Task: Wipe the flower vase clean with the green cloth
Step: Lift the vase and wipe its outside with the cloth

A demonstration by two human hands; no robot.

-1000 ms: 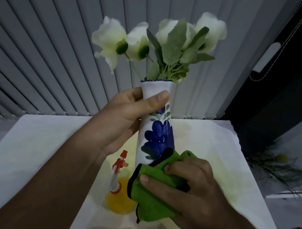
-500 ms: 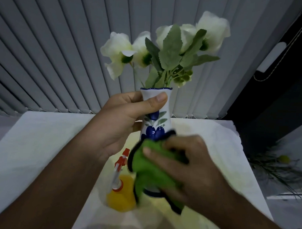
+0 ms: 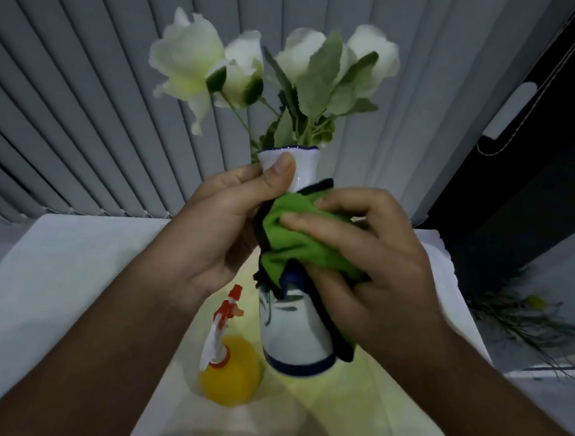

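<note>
A white ceramic flower vase (image 3: 293, 338) with blue painted flowers and a blue base ring is held in the air above the table, tilted a little. White artificial roses (image 3: 190, 59) with green leaves stick out of its mouth. My left hand (image 3: 224, 228) grips the vase's neck, thumb just under the rim. My right hand (image 3: 359, 269) presses the green cloth (image 3: 295, 237), which has a dark edge, around the vase's middle. The cloth hides the blue flower pattern.
A yellow spray bottle (image 3: 230, 375) with a red and white trigger head stands on the white table (image 3: 65, 275) just below and left of the vase. Grey vertical blinds (image 3: 87, 113) hang behind. Green stems (image 3: 524, 314) lie on the floor at right.
My right hand has slid the green cloth up the vase from near its base to its middle and neck. The vase's lower part is now uncovered.
</note>
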